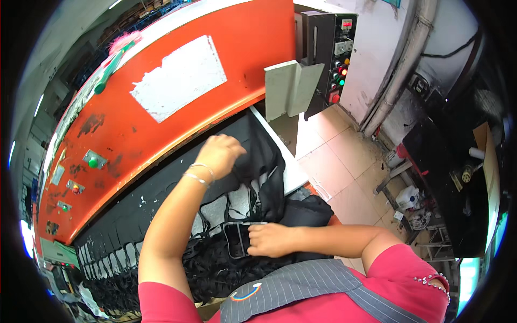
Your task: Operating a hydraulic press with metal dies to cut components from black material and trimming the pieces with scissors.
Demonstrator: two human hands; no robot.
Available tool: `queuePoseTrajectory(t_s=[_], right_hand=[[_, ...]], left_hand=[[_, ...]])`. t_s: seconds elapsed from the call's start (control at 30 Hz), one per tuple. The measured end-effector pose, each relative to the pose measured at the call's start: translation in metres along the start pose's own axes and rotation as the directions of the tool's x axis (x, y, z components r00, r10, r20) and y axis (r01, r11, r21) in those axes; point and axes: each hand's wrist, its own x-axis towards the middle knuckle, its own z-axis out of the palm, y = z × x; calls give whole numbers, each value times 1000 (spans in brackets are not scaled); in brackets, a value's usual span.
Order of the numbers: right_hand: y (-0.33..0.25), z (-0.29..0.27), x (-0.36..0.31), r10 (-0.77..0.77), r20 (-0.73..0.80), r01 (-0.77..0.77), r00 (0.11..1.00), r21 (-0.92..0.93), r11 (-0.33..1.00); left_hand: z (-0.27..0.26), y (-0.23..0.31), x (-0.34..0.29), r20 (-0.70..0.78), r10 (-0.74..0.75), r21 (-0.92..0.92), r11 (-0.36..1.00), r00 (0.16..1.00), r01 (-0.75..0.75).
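My left hand (219,156), with two bracelets at the wrist, is closed at the black fabric (264,156). The fabric is bunched and folded beside its fingers; their tips are partly hidden. My right hand (270,240) is closed around the right side of a rectangular cutting die (226,239) with thin metal edges. The die lies over dark fabric scraps, close to my body. Between the hands, black strips cross a pale grey surface (237,201). Cut-out gaps run along the fabric's near edge toward the left.
A large orange press (183,121) spans the far side, with buttons on its front. A control box (335,59) with lit lamps and a grey bent plate (285,89) stand at its right end. Tiled floor (344,161) and a dark bench (439,188) lie right.
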Motion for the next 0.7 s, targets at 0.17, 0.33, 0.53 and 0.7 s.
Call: queuePoseTrajectory(t_s=[0.17, 0.33, 0.53, 0.7], right_hand=[[22, -61, 18, 184, -300, -132, 936, 187, 974], [135, -91, -15, 822, -504, -852, 265, 277, 444], [185, -102, -1, 920, 354, -534, 170, 817, -216], [179, -89, 16, 912, 387, -505, 136, 819, -272]], left_hand=[[40, 6, 36, 295, 233, 135, 950, 927, -282], [47, 0, 33, 280, -108, 17, 994, 954, 107], [59, 5, 9, 226, -212, -101, 966, 951, 239], [52, 7, -4, 124, -227, -261, 932, 966, 252]])
